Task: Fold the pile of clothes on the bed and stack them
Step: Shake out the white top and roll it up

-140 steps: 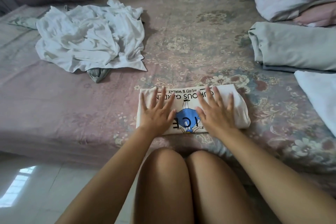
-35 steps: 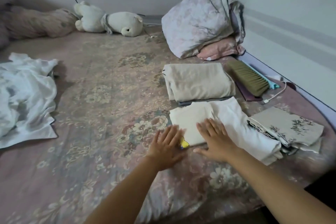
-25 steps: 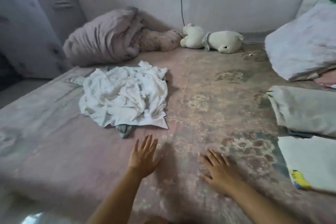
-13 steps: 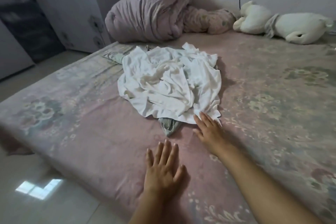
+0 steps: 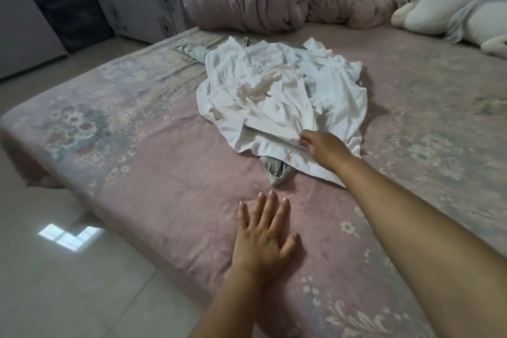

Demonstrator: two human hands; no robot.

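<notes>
- The pile of clothes (image 5: 282, 101) lies crumpled on the bed (image 5: 137, 145), centre of the frame, its near edge toward the lower right.
- The right hand (image 5: 322, 147) pinches that near edge of white cloth.
- The left hand (image 5: 263, 239) rests flat, fingers spread, on the bed below the pile, apart from it.
- The right hand is nearer; the lift appears to fall to it.
</notes>
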